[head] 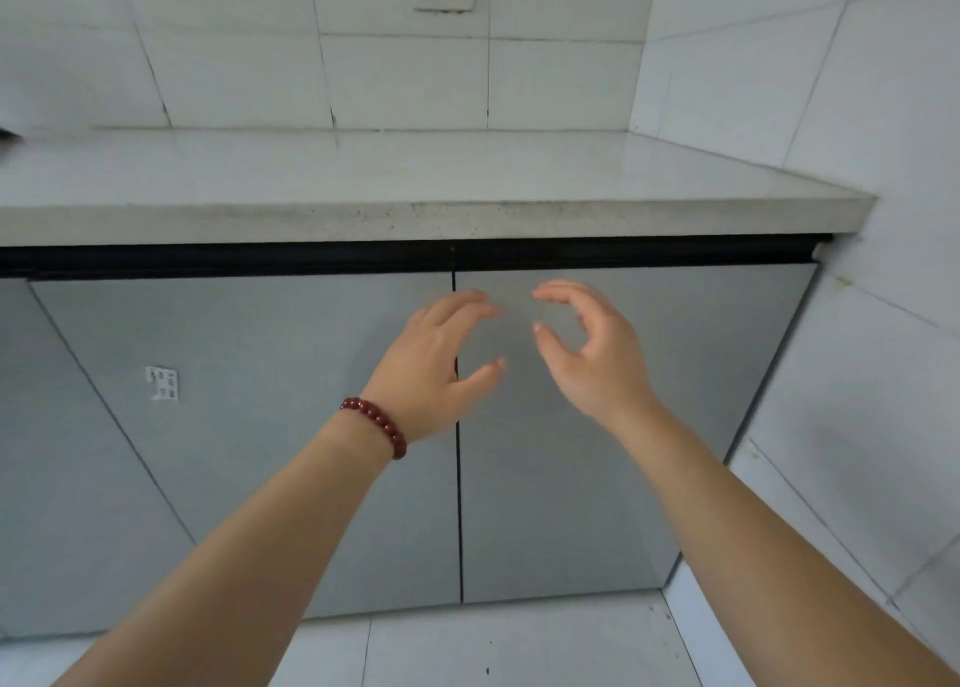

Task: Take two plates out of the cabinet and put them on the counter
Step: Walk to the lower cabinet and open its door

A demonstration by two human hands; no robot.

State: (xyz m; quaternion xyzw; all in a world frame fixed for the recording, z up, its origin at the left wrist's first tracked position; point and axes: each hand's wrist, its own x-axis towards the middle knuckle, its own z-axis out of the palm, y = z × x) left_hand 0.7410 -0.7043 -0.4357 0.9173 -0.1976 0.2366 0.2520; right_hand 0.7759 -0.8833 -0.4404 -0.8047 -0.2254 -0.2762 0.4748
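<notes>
Hands before a shut cabinet (249, 478). The left hand (431, 369) lies over the seam (459, 504) between the two grey doors, near its upper end. The right hand (592, 359) is just right of the seam at the same height. Both have fingers spread and loosely curved, thumbs apart from the fingers, and neither holds anything. Whether a fingertip touches a door cannot be told, since the fingers are blurred. Step in hand, by judgement: opening the doors, the first of the task. No handle shows, so the next move likely calls for hooking fingertips into the dark gap above the seam's top end, or behind the door edges along the seam, and pulling outward. The plates are not visible. Presumably they sit behind the doors, on which side of the seam is unknown. The counter (415, 177), directly above the seam, has no plate on it yet. A dark thing (8, 135) far left of the seam is cut off by the frame edge. A small sticker (162, 383) left of the seam is unreadable.
</notes>
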